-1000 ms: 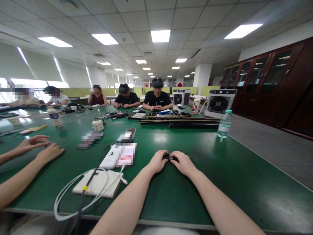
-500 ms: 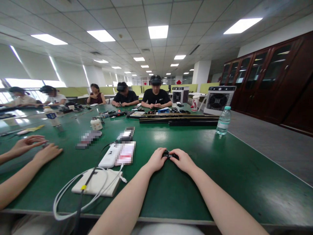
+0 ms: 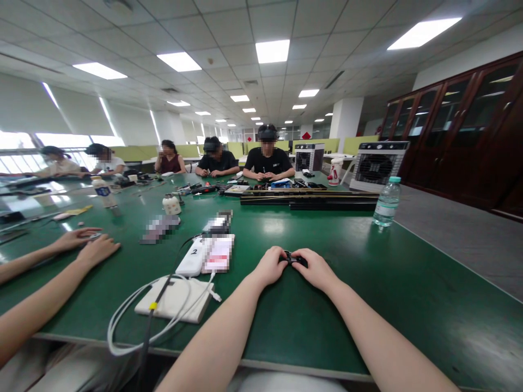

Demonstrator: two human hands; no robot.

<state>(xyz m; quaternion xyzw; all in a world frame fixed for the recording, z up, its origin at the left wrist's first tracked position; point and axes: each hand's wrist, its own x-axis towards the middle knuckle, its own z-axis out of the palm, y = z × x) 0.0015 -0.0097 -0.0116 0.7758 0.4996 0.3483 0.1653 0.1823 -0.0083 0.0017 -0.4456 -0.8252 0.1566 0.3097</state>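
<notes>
My left hand (image 3: 271, 267) and my right hand (image 3: 314, 269) rest together on the green table (image 3: 368, 283), a little in front of me. Both are closed around a small black object (image 3: 293, 258) pinched between their fingertips; most of it is hidden by my fingers. To the left lie a white power bank marked 2 (image 3: 195, 256), a flat white pack (image 3: 174, 299) and a looped white cable (image 3: 131, 321).
A neighbour's two hands (image 3: 87, 245) lie on the table at my left. A water bottle (image 3: 386, 202) stands at the right edge. Long black bars (image 3: 310, 200), fans (image 3: 378, 166) and several seated people are across the table. Dark wooden cabinets (image 3: 461, 125) line the right wall.
The view has swung slightly to the left, so everything sits a little further right in the picture. My hands stay together on the small black object. The neighbour's hands have barely moved.
</notes>
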